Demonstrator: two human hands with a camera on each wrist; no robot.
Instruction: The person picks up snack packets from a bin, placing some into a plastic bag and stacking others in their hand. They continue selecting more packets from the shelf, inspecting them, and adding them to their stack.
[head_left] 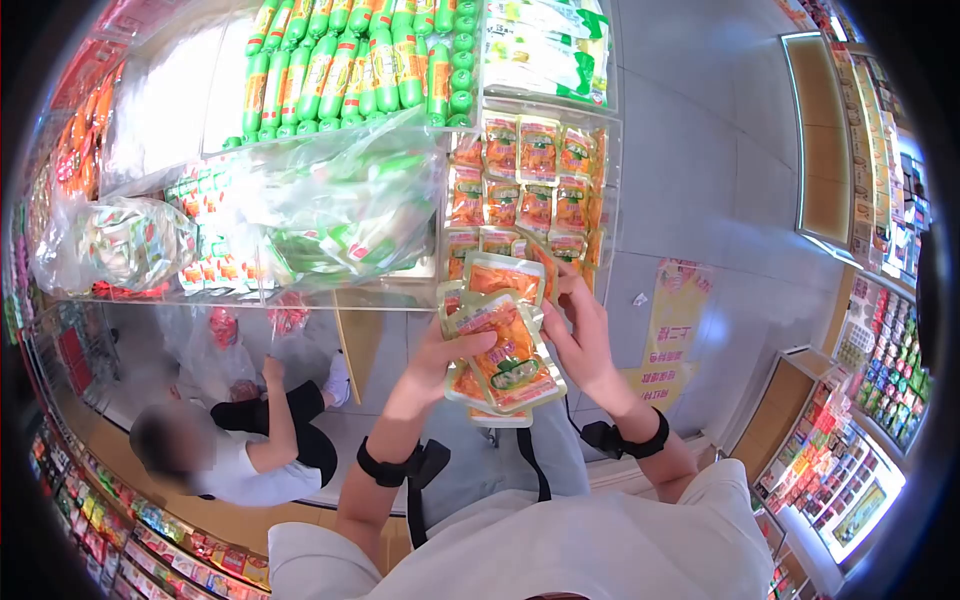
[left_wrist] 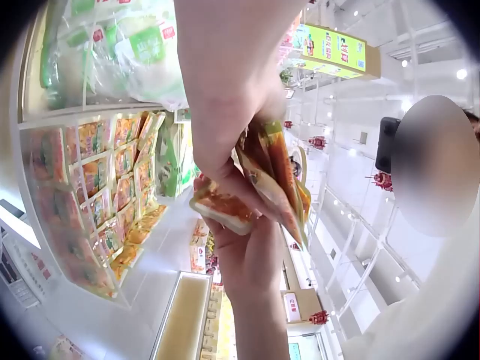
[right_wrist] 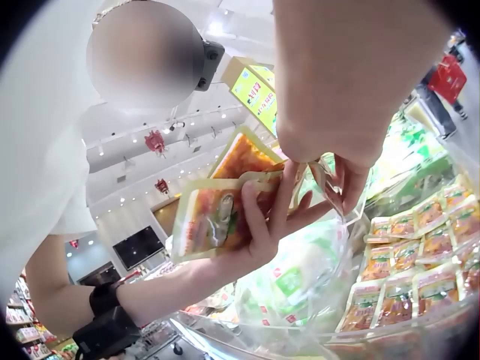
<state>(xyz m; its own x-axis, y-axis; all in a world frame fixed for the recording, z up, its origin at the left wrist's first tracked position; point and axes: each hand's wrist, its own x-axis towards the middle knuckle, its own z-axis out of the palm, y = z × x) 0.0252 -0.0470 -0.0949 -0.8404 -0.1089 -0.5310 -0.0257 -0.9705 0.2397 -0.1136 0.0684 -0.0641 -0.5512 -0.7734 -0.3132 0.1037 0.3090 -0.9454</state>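
My left hand [head_left: 440, 350] grips a fanned stack of flat snack packets [head_left: 512, 355], its thumb lying across the top one. They have clear edges, orange-red contents and a green label. Just right of the stack, my right hand [head_left: 582, 335] pinches another snack packet [left_wrist: 225, 210] between thumb and fingers. In the right wrist view, that packet's edge shows between the fingers, close to the left hand's fingertips. Both hands are in front of a clear-walled bin with rows of similar packets [head_left: 537, 150]. The left palm is hidden behind the stack.
Green-wrapped sausages [head_left: 345, 75] fill a bin at the back. Clear plastic bags [head_left: 350, 210] lie over goods at left. A seated person [head_left: 250, 455] is low on the left, below the display's edge. Grey floor [head_left: 700, 150] runs along the right, with shelves [head_left: 885, 350] beyond.
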